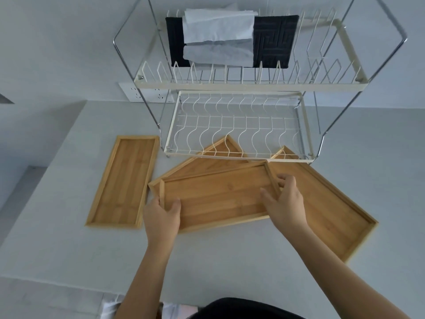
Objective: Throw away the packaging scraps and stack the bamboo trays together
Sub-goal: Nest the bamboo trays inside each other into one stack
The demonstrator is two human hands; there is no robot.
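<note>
No words to read

No letters, numbers, labels or signs show on anything here.

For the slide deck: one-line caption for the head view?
Both hands, left hand and right hand, grip a bamboo tray over two others.

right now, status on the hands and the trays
Left hand and right hand gripping the middle tray by its ends, atop two others. Fourth tray apart on the left. Dish rack overhangs the pile's far corners.
</note>
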